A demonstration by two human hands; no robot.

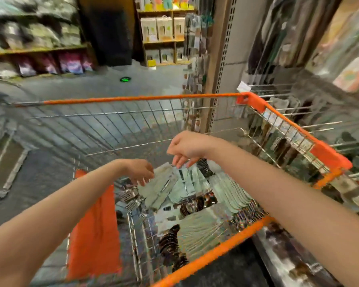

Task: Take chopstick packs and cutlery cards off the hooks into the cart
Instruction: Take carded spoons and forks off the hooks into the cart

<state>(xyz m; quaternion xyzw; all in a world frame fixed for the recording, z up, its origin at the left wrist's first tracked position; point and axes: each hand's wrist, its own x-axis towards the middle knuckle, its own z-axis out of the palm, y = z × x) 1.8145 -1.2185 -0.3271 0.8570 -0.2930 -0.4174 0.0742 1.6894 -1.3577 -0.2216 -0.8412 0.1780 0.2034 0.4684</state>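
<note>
Both my arms reach down into the wire cart with orange rim (211, 254). A pale green cutlery card pack (164, 183) hangs tilted over the pile in the cart. My right hand (186, 149) pinches its upper edge from above. My left hand (140, 170) touches the pack's left side with relaxed fingers. Below lie several pale green cards (203, 228) and dark chopstick packs (171, 243) on the cart floor. The frame is blurred.
Metal display hooks (311, 126) with hanging packs stick out at the right, close to the cart's right rim. An orange flap (93, 228) hangs on the cart's left inner side. Shelves with goods (42, 44) stand across the grey aisle floor.
</note>
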